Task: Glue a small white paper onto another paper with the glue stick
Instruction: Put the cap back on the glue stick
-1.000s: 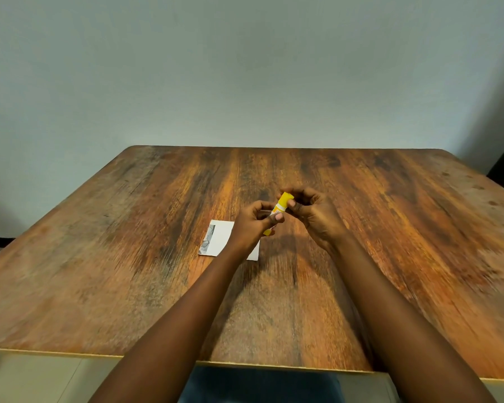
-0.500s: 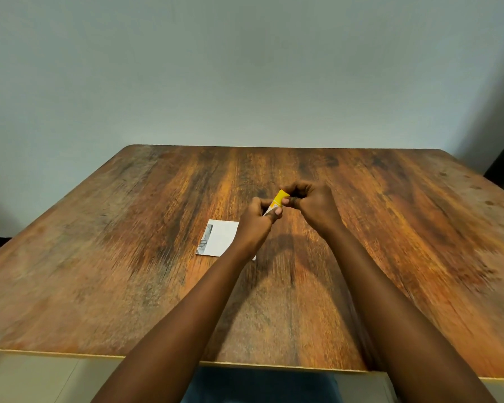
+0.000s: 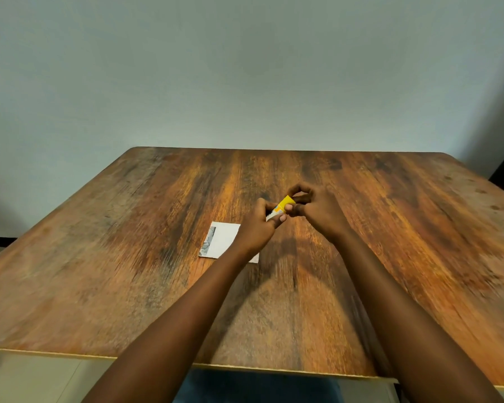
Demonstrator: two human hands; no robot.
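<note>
Head view: left hand [image 3: 256, 228] and right hand [image 3: 314, 209] both grip the yellow glue stick [image 3: 280, 208] above the table [image 3: 128, 271]. Its label is unreadable. A white paper [image 3: 223, 239] lies beneath the left wrist.

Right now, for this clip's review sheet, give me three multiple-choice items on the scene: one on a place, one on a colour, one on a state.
1. Where does the white paper lie?
A. on the wooden table, partly under the left forearm
B. on the floor
C. pinned to the wall

2. What colour is the visible end of the glue stick?
A. blue
B. yellow
C. green

3. How is the glue stick held?
A. lying free on the table
B. in one hand only
C. between the left hand and right hand, above the table

Answers: 1 A, the sheet lies flat on the wood beside the left wrist; 2 B, yellow shows between the fingers; 3 C, fingers of both hands close on it.
</note>
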